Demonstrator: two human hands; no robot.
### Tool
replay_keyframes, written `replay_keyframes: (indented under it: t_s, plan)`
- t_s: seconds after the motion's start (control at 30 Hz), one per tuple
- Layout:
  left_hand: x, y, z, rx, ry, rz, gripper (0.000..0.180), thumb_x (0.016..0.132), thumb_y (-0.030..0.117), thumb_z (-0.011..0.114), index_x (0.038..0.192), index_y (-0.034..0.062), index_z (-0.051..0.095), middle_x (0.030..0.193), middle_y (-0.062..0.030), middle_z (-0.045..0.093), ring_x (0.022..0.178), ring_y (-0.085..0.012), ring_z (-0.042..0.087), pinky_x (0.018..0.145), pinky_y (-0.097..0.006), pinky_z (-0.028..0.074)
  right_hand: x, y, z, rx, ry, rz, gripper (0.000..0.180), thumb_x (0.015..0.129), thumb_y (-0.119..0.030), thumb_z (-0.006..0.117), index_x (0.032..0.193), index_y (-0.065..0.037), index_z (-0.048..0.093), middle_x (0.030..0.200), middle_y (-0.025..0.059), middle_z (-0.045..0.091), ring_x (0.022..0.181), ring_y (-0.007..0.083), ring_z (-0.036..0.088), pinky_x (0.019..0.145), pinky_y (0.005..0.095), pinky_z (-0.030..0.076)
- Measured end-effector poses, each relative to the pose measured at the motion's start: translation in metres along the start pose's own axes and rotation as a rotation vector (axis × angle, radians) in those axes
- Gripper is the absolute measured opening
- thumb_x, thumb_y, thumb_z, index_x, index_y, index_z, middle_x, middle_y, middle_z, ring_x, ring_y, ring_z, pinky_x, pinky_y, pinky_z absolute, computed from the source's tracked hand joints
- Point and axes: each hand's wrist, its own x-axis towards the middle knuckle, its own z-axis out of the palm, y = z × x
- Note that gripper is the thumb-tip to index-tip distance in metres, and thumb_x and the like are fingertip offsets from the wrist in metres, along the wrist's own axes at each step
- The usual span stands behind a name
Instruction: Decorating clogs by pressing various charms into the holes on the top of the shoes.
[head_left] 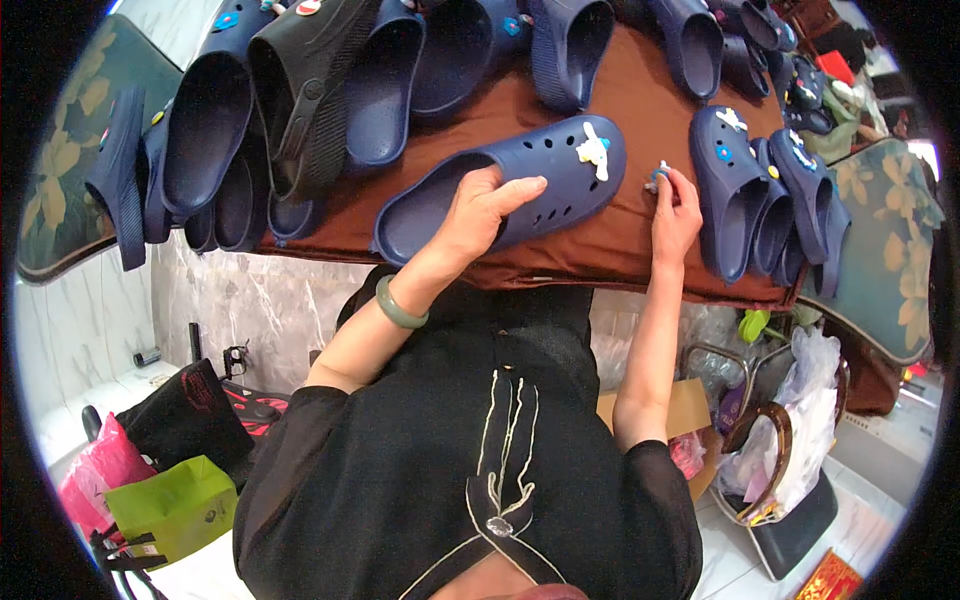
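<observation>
A navy blue foam clog (560,170) with rows of holes lies at the front of the table, toe pointing right. My left hand (475,212) grips it at the opening, thumb on the upper and fingers hidden inside or behind. A white figure charm (593,150) with small coloured details sits in the holes near its toe. To the right of the clog, my right hand (676,215) pinches a small blue and white shoe charm (656,178) between thumb and fingertips, apart from the clog. A green bangle (398,306) circles my left wrist.
Several navy clogs (205,130) and a black clog (290,100) crowd the left and back of the brown cloth-covered table (470,120). More charm-decorated clogs (728,200) stand close to my right hand. Chairs, bags and a green bag (175,510) are on the floor below.
</observation>
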Motion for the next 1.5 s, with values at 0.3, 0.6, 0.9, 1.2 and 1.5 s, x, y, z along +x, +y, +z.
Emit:
replay_keyframes:
  t_s: [0.3,0.6,0.9,1.2,1.5]
  plan:
    - [0.001,-0.011,-0.006,-0.069,0.003,0.026,0.040,0.084,0.014,0.060,0.119,-0.0033,0.053,0.110,-0.0076,0.061,0.098,-0.0152,0.058,0.090,-0.031,0.045,0.004,-0.104,0.019,0.263,-0.354,0.014,0.012,0.081,-0.008,0.070,0.092,-0.005,0.068,0.090,0.0047,0.066,0.081,0.0149,0.059,0.079,0.0295,0.045]
    - [-0.003,-0.012,-0.007,0.010,-0.033,0.091,0.041,0.083,0.014,0.059,0.121,-0.0013,0.053,0.111,-0.0061,0.060,0.100,-0.0141,0.056,0.092,-0.031,0.044,0.086,-0.120,0.053,-0.002,-1.106,-0.516,0.018,0.078,-0.021,0.070,0.089,-0.008,0.065,0.099,0.0072,0.063,0.093,0.0259,0.058,0.089,0.0356,0.041]
    - [-0.007,-0.025,-0.014,0.123,-0.052,0.097,0.037,0.085,0.013,0.058,0.119,-0.0029,0.054,0.111,-0.0055,0.061,0.100,-0.0136,0.056,0.091,-0.030,0.044,0.112,-0.142,0.079,-0.204,-1.643,-0.404,0.033,0.082,-0.020,0.068,0.107,-0.003,0.054,0.103,0.0100,0.062,0.099,0.0234,0.058,0.087,0.0330,0.044]
    - [0.000,-0.023,-0.012,0.167,-0.058,0.104,0.035,0.085,0.013,0.059,0.116,-0.0020,0.056,0.108,-0.0050,0.062,0.095,-0.0136,0.057,0.088,-0.030,0.046,0.103,-0.126,0.073,-0.056,-1.451,-0.468,0.021,0.079,-0.017,0.069,0.093,-0.005,0.058,0.090,0.0067,0.059,0.087,0.0223,0.055,0.080,0.0316,0.043]
    - [0.005,-0.011,-0.007,0.128,0.036,0.100,0.033,0.080,0.016,0.060,0.108,-0.0001,0.061,0.099,-0.0023,0.062,0.091,-0.0124,0.056,0.085,-0.031,0.046,0.052,-0.145,0.038,-0.483,-0.764,-0.982,0.019,0.073,-0.010,0.056,0.088,-0.009,0.067,0.094,0.0059,0.058,0.102,0.0254,0.051,0.100,0.0594,0.028]
